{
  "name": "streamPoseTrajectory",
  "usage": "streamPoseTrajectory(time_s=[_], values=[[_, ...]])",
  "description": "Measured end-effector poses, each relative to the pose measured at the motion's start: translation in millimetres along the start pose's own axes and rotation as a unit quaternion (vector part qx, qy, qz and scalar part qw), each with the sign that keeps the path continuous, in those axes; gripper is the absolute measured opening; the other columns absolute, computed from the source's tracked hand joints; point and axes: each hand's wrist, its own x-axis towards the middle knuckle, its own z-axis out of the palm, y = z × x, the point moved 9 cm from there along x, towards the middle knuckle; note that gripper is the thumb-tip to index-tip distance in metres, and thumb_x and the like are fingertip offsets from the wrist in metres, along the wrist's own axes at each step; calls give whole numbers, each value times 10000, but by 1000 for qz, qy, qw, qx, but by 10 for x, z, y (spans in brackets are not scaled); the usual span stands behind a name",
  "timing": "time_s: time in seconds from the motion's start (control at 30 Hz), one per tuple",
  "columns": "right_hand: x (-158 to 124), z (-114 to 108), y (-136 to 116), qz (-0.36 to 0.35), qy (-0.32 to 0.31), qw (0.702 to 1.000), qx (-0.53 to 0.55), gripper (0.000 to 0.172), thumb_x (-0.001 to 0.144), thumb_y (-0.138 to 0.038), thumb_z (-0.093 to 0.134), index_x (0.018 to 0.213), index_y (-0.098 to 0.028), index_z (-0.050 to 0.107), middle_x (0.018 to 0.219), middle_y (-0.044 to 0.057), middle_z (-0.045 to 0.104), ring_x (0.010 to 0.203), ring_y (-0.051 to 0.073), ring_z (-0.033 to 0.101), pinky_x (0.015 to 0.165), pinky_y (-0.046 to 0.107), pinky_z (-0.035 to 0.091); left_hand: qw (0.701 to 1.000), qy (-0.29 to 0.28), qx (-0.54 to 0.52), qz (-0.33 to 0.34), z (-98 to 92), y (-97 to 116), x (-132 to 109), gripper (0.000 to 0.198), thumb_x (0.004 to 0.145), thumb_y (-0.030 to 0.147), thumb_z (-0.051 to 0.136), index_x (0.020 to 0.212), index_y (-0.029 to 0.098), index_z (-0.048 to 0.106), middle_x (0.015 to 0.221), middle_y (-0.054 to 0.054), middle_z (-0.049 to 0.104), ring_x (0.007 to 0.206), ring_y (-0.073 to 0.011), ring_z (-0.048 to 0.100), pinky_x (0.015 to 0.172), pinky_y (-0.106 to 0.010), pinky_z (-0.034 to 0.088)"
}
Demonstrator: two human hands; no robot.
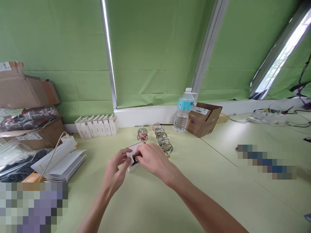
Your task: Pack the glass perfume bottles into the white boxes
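White card box (133,167) is open between left hand (116,168) and right hand (153,158), at a pale-green desk (145,204).
The left, half-curled, holds its edge; the right bunches at the dark opening, any grip hidden. Light, steady bracing should spare the flaps.

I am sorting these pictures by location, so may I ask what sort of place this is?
Probably a workroom or office: the wide pale-green tabletop carries a row of upright small white boxes, and large green window blinds hang behind it.
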Motion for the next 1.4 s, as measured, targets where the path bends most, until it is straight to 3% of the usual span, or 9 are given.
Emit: streamPoseTrajectory(time_s=[0.33,0.6,0.83,1.07,1.17,1.3,1.4], values=[[34,-24,50,32,-6,999,13,200,740,-206,545,600,-197,687,489,-16,523,452,98,386,479,256,165,999,11,-27,-27,-11,-32,7,304,847,408,594,1083,219,621,858,-39,691,828,-192,658,715,-250,475],[22,-3,-18,35,-42,998,-37,170,780,-168,556,690,-166,700,571,32,630,516,126,528,480,273,174,999,9,-33,-20,5,-103,6,314,864,424,587,1117,238,584,923,-38,682,897,-204,656,763,-270,484],[56,-21,-85,22,-63,997,-30,135,820,-149,576,761,-169,695,673,60,683,660,172,637,529,250,270,999,15,-41,-21,-5,-91,12,311,865,423,581,1105,226,595,886,-36,663,909,-211,645,774,-282,478],[69,-28,-113,16,-70,997,-10,142,857,-196,579,811,-180,712,710,58,689,687,180,647,562,238,315,999,21,-39,-8,-5,-100,21,296,874,410,576,1102,222,591,974,-54,682,896,-198,641,780,-281,478],[-4,-113,55,45,-28,998,31,280,907,-262,498,735,-180,703,652,39,656,585,145,577,511,242,270,999,22,-37,-14,-6,-120,23,290,879,411,572,1101,224,586,934,-42,683,879,-191,643,775,-276,474],[-170,-292,395,93,101,981,138,466,975,-363,374,650,-180,654,563,-1,559,526,118,462,515,247,261,999,22,-42,-24,-7,-143,21,287,876,416,577,1087,222,588,987,-54,692,892,-192,646,779,-282,472],[-252,-195,540,91,120,960,235,469,971,-432,384,680,-173,645,614,-4,569,564,121,469,540,235,309,998,23,-54,-30,-1,-135,18,288,862,413,598,1076,220,589,1021,-61,698,918,-200,651,792,-287,476]])
